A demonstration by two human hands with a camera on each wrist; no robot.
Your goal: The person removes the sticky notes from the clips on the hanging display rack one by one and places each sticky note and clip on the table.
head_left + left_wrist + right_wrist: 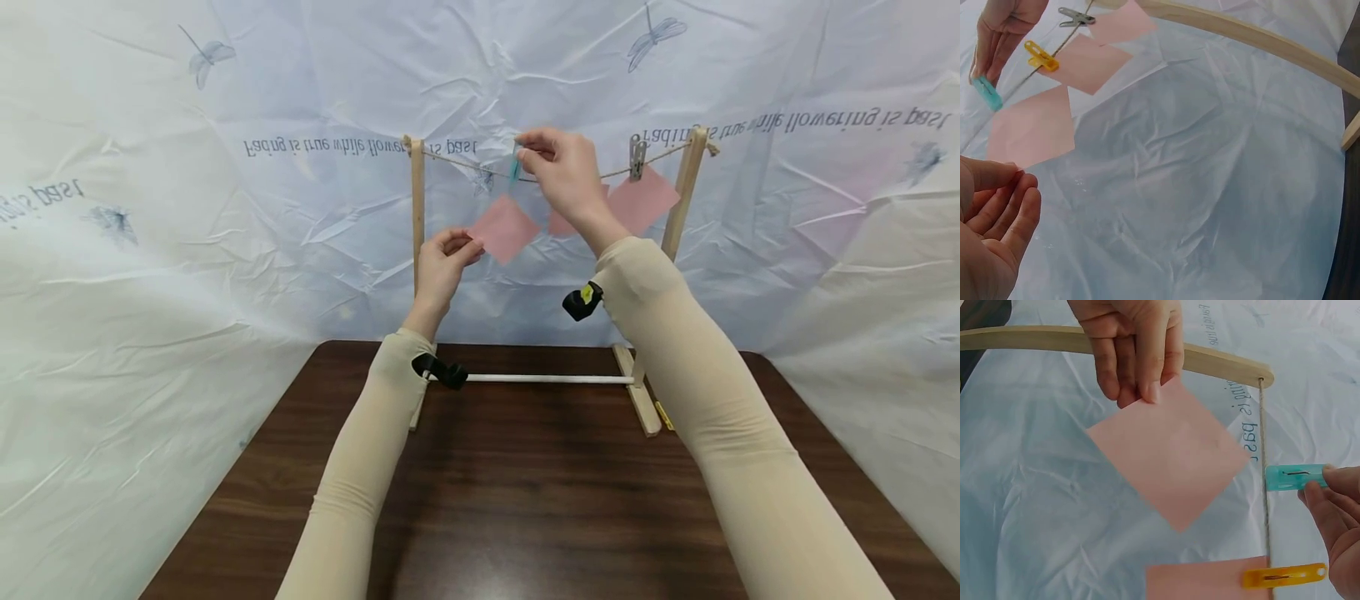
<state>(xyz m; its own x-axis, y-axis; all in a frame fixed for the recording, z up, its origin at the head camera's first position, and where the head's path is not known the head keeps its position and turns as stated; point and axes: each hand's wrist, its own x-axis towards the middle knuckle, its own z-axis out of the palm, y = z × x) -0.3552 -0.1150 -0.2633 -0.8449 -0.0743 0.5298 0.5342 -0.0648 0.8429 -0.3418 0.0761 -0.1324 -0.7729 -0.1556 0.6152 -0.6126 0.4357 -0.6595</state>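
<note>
My left hand [442, 271] pinches the left corner of a pink square of paper [504, 229] between thumb and fingers. Above it, my right hand [562, 171] pinches a teal clothespin [1294, 477] at its back end, the other end right at the twine [1263, 425]. The paper's far corner lies close below the twine and the teal clothespin. Beside them a yellow clothespin [1041, 57] grips the twine and a second pink paper [1088, 64]. Further right, a grey clothespin [637, 158] holds a third pink paper [643, 202].
The twine hangs between a left wooden post [418, 208] and a right wooden post [686, 192]. A white rod [547, 378] joins their feet on the dark wooden table [517, 500]. Behind hangs a wrinkled printed cloth [337, 242]. A small yellow item [664, 416] lies by the right foot.
</note>
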